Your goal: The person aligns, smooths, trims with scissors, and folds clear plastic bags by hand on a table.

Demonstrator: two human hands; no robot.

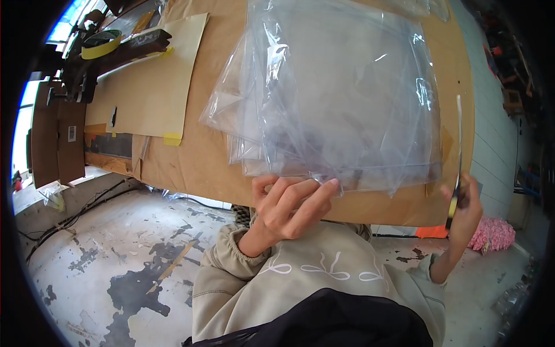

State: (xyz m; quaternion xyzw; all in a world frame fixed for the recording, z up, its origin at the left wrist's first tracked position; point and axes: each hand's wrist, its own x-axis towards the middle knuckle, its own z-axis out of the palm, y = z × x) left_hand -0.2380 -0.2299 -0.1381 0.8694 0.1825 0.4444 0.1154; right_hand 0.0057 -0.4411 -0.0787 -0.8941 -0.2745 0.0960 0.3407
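Note:
A stack of clear plastic sheets or bags (358, 98) lies on the brown paper-covered table in front of me. My left hand (295, 205) is at its near edge, thumb and fingers closed on a gathered bit of the plastic. Off the table's right edge, my right hand (467, 205) grips a tool with a yellow and black handle and a long thin blade (459, 133), which points away from me. I see this tool edge-on, so I cannot tell whether it is scissors or a knife.
A dark metal clamp-like fixture (124, 55) carries a yellow tape roll (101, 45) at the upper left. Beside it, a tan board (156, 92) is taped down on the brown paper (173, 156). A cardboard box (58, 136) stands far left. A pink bundle (491, 235) sits right.

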